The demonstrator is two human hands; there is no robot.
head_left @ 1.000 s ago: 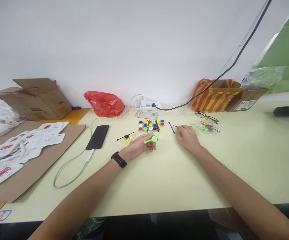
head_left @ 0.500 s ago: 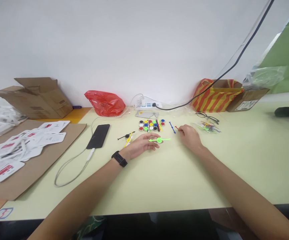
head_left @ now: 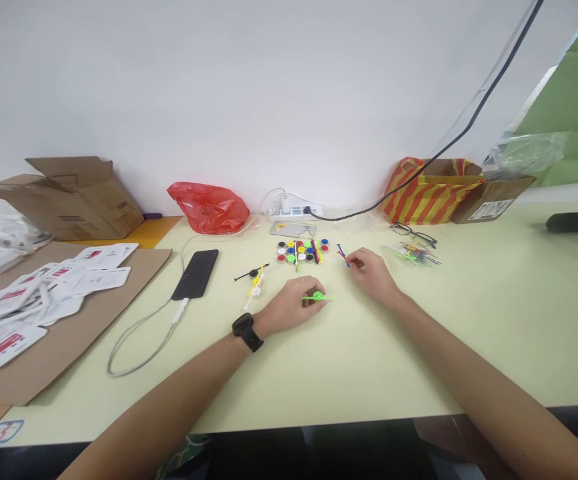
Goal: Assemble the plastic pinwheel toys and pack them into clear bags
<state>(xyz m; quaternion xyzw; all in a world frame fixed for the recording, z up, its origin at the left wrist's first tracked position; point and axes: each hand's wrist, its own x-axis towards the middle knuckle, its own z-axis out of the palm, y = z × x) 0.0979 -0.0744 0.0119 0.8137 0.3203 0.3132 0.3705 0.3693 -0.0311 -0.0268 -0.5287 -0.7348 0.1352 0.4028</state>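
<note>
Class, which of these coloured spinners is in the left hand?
The green spinner, held in the left hand; the black spinner, yellow spinner and white spinner lie on the table to that hand's left.

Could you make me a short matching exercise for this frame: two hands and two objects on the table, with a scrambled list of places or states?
1. left hand
2. right hand
3. black phone
4. red plastic bag

A. lies with a cable plugged in
B. beside the wall, left of the power strip
C. holds the bright green spinner
D. fingertips at the red and blue arrow pieces

Pairs: 1-C, 2-D, 3-A, 4-B
</note>
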